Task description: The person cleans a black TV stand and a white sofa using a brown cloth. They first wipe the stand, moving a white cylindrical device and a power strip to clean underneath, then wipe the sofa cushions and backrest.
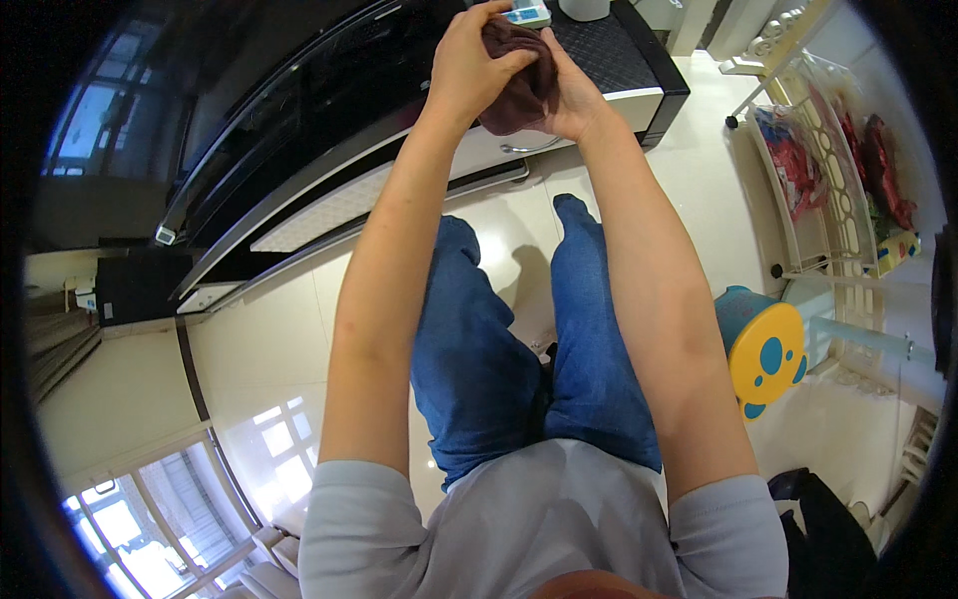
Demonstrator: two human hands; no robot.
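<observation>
Left hand (471,66) and right hand (576,104) have a closed grip on what looks like brown cloth (513,108); a careless swing could knock the blue-and-white box (529,14).

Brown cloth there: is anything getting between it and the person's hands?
Nothing visible is: the left hand and the right hand both hold the cloth directly.
</observation>
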